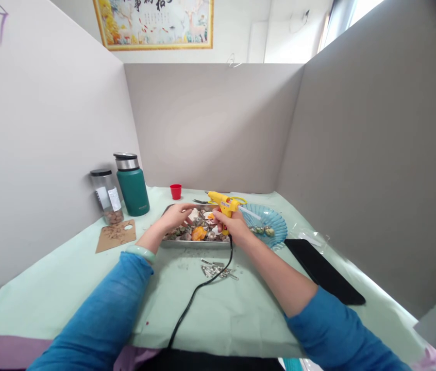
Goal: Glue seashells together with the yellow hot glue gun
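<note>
At the tray [197, 245], right hand [230, 220] clamped on yellow glue gun [223, 202], held above the tray's right side, nozzle toward upper left. Left hand [180, 215] over the tray's left side, fingers slightly apart; can't tell if it touches the shells [199, 233]. Cord [198, 288] runs past clips [218, 269] on the table [187, 309]

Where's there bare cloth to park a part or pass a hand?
Bare cloth: front left, between the brown card and left sleeve; front centre, between the cord and right forearm. Crowded: the tray, with both hands and the glue gun over it; blue plate close right.
</note>
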The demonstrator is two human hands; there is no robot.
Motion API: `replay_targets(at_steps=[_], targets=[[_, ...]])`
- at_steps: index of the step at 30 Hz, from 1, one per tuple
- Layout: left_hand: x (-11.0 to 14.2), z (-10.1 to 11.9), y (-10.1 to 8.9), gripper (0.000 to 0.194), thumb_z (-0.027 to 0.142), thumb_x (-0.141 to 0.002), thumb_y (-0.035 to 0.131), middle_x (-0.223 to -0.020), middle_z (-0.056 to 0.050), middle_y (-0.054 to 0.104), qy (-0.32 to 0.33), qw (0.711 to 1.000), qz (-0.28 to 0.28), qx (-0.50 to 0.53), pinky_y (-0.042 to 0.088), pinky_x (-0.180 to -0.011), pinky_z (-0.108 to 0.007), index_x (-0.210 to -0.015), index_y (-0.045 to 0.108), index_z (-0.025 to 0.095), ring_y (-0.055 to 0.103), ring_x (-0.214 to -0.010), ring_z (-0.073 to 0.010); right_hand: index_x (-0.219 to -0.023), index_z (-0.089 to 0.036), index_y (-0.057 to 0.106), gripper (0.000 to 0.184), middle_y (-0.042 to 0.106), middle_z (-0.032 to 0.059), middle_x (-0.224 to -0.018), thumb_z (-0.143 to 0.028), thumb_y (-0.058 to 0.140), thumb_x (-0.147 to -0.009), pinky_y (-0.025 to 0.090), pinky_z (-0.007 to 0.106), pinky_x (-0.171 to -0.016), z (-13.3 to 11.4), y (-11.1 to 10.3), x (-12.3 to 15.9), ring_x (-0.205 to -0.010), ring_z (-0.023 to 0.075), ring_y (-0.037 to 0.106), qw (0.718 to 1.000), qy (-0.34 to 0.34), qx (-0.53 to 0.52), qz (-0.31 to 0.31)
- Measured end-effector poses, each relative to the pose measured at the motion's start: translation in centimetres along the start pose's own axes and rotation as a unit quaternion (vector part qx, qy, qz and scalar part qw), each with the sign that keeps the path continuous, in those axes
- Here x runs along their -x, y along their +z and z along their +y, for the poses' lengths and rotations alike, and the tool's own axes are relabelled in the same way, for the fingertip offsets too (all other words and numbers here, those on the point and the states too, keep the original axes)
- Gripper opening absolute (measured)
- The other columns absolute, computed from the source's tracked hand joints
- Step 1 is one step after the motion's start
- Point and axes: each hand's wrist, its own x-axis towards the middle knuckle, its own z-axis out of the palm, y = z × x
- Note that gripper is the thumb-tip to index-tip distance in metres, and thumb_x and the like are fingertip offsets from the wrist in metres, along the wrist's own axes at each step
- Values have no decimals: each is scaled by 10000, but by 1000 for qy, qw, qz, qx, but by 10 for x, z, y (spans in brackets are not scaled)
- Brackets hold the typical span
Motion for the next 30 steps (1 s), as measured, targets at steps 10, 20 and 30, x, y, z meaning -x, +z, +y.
replay_targets(at_steps=[10, 20, 30], targets=[[-7, -25, -15, 204, 206, -655, 633, -888, -97, 743, -15, 931, 28, -363, 459, -731, -279, -799, 773, 243, 660, -841, -249, -826, -180, 583, 324, 594, -29, -593, -423, 716, -657, 384, 219, -419, 2, 0, -1, -408, 76, 463, 1000, 8, 3, 4], [-3, -18, -7, 145, 150, -588, 682, -810, -88, 719, -8, 946, 52, -321, 449, -789, -300, -690, 738, 237, 622, -902, -274, -827, -172, 586, 318, 596, -27, -595, -406, 714, -655, 374, 212, -415, -2, 0, 1, -405, 71, 462, 1000, 10, 7, 3], [0, -14, 1, 235, 136, -638, 623, -923, -117, 723, 16, 932, 28, -361, 384, -894, -383, -793, 769, 236, 528, -1043, -329, -834, -175, 589, 322, 597, -27, -593, -415, 712, -657, 382, 216, -411, 0, 1, -1, -405, 75, 466, 1000, 11, 12, 5]])
